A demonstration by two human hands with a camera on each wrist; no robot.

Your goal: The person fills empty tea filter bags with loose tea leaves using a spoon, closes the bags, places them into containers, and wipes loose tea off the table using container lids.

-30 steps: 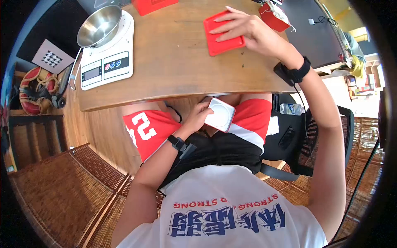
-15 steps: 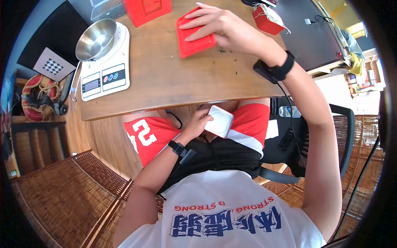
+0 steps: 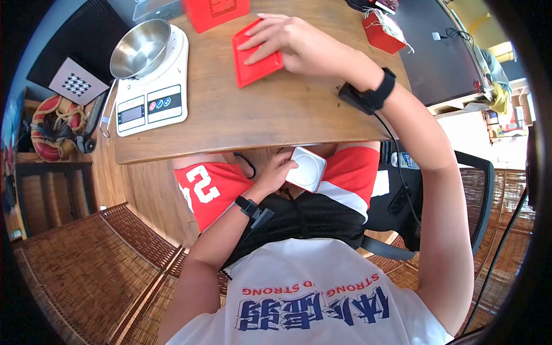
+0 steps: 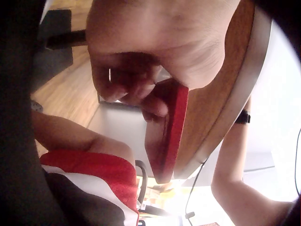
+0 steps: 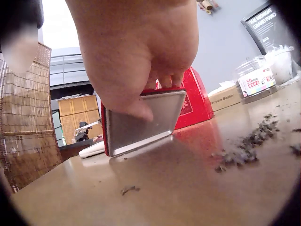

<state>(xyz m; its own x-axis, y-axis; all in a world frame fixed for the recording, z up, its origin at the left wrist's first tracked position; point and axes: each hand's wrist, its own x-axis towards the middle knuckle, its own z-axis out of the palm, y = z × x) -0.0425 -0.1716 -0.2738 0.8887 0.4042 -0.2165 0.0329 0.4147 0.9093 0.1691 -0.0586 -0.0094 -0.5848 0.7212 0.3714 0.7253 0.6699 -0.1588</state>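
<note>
My right hand (image 3: pixel 302 47) grips a flat square red lid (image 3: pixel 248 69) over the table, fingers spread across its red face. In the right wrist view the lid's silver inner side (image 5: pixel 136 129) shows, with the thumb pressed on it; the lid stands tilted, its lower edge right at the tabletop. Dark dry leaf bits (image 5: pixel 251 143) lie scattered beside it. Down over the lap, my left hand (image 3: pixel 277 172) holds a small square tin piece (image 3: pixel 309 170), white with a round ring on top and a red side (image 4: pixel 176 127), thumb on its upper face.
On the table (image 3: pixel 213 123) a white kitchen scale (image 3: pixel 172 109) carries a steel bowl (image 3: pixel 141 49) at left. A red box (image 3: pixel 213 14) stands at the back. A small red box with white string (image 3: pixel 384 34) sits at back right. A cable (image 3: pixel 397 167) trails from the right wrist.
My right hand has moved left across the table with the red lid, toward the scale. The left hand keeps its hold on the tin piece over the lap.
</note>
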